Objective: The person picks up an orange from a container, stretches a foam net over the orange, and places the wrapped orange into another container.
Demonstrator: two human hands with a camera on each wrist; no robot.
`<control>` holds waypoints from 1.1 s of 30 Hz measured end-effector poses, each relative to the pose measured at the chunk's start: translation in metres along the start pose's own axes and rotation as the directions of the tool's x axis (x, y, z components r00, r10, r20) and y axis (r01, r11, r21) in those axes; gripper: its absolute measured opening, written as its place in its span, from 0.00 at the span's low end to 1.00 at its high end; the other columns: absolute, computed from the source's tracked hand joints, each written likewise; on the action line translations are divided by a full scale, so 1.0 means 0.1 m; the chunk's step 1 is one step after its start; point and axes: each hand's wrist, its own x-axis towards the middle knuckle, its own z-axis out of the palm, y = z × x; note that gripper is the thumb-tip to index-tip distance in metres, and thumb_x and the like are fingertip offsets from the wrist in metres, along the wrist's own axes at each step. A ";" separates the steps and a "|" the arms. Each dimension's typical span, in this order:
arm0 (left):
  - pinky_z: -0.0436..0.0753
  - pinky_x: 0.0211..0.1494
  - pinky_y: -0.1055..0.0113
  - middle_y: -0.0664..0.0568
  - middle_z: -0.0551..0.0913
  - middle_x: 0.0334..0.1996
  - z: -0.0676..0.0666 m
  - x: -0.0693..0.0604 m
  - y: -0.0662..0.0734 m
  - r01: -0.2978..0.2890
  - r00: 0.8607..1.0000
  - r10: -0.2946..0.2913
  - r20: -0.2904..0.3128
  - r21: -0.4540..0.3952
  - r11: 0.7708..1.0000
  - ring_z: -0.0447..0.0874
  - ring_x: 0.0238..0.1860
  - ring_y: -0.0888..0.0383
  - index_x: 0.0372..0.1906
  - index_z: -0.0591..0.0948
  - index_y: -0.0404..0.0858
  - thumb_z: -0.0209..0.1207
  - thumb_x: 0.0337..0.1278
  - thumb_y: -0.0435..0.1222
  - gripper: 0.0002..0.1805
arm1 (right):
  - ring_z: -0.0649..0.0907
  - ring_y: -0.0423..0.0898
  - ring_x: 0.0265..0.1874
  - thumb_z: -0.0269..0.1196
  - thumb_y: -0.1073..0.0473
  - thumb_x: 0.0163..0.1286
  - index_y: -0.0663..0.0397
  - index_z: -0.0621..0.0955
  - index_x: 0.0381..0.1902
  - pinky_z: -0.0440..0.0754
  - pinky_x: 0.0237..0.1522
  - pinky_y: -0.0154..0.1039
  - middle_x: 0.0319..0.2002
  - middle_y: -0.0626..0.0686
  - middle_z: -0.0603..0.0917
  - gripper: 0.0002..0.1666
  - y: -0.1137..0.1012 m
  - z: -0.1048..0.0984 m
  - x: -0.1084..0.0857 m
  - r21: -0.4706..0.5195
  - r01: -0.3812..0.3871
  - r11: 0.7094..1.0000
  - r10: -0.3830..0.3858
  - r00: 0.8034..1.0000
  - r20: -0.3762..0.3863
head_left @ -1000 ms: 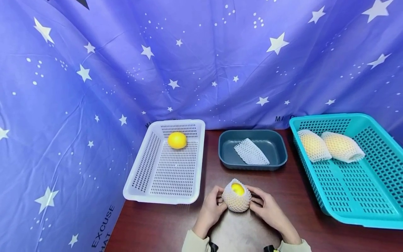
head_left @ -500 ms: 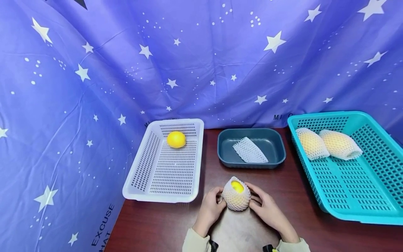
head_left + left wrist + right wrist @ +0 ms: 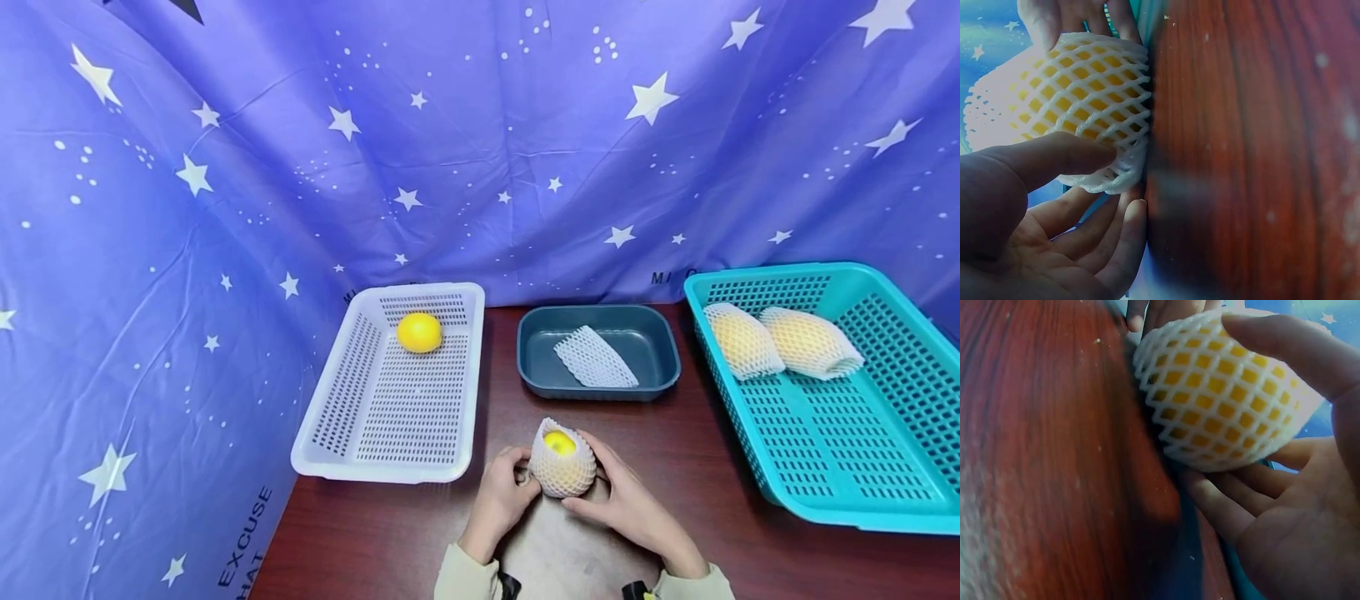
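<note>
A yellow fruit sits in a white foam net sleeve on the table, its top showing through the sleeve's opening. My left hand holds the lower left side of the netted fruit between thumb and fingers; in the left wrist view its thumb lies on the mesh. On the other side, my right hand grips the sleeve, with its thumb against the net and its fingers around the far side in the right wrist view. The fruit's underside is hidden.
A white basket at left holds one bare yellow fruit. Behind the hands, a dark blue tray contains a flat foam net. The teal basket at right holds two netted fruits. A starry curtain hangs behind.
The netted fruit has turned slightly, so its opening sits further left. My right thumb has moved left along the front of the sleeve. The left hand stays nearly in place.
</note>
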 end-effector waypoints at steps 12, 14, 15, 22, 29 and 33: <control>0.83 0.40 0.71 0.51 0.83 0.35 -0.01 0.01 0.02 -0.019 1.000 0.019 0.010 -0.025 1.000 0.82 0.35 0.61 0.44 0.83 0.32 0.63 0.48 0.26 0.14 | 0.78 0.47 0.55 0.79 0.50 0.50 0.57 0.69 0.67 0.79 0.55 0.39 0.59 0.56 0.79 0.50 -0.05 0.05 0.08 -0.031 -0.126 0.992 0.123 0.990 -0.075; 0.84 0.42 0.70 0.49 0.85 0.37 -0.01 0.01 0.03 -0.028 0.999 0.029 0.017 -0.056 0.998 0.84 0.37 0.60 0.46 0.83 0.32 0.64 0.49 0.26 0.15 | 0.80 0.44 0.51 0.80 0.52 0.49 0.57 0.71 0.66 0.80 0.52 0.35 0.57 0.56 0.81 0.49 -0.04 0.04 0.09 -0.005 -0.123 0.992 0.122 0.988 -0.095; 0.85 0.43 0.69 0.48 0.85 0.40 -0.01 0.01 0.03 -0.034 0.999 0.036 0.024 -0.083 0.996 0.85 0.39 0.58 0.48 0.82 0.31 0.64 0.50 0.26 0.17 | 0.80 0.43 0.50 0.80 0.53 0.49 0.56 0.71 0.66 0.80 0.50 0.33 0.56 0.55 0.81 0.48 -0.03 0.04 0.09 0.008 -0.130 0.991 0.131 0.986 -0.103; 0.79 0.62 0.60 0.41 0.71 0.67 -0.05 -0.05 0.10 -0.159 0.976 0.190 0.108 -0.243 0.957 0.77 0.62 0.50 0.75 0.59 0.35 0.65 0.47 0.20 0.47 | 0.82 0.39 0.43 0.79 0.52 0.50 0.52 0.73 0.65 0.82 0.43 0.32 0.53 0.55 0.83 0.45 -0.07 -0.02 0.08 0.080 -0.147 0.986 0.156 0.980 -0.121; 0.78 0.64 0.63 0.45 0.68 0.70 -0.09 -0.04 0.15 -0.162 0.963 0.243 0.120 -0.465 0.870 0.73 0.66 0.54 0.77 0.58 0.47 0.71 0.52 0.31 0.49 | 0.84 0.36 0.38 0.77 0.59 0.53 0.55 0.73 0.64 0.85 0.38 0.34 0.46 0.56 0.84 0.41 -0.12 -0.08 0.09 0.219 -0.095 0.971 0.118 0.988 -0.096; 0.82 0.58 0.63 0.42 0.74 0.64 -0.10 -0.01 0.17 -0.129 0.974 0.210 0.086 -0.550 0.825 0.78 0.60 0.54 0.74 0.64 0.45 0.72 0.50 0.31 0.45 | 0.85 0.36 0.40 0.77 0.58 0.54 0.55 0.74 0.64 0.85 0.39 0.35 0.45 0.56 0.85 0.40 -0.16 -0.13 0.13 0.193 -0.083 0.978 0.104 0.990 -0.100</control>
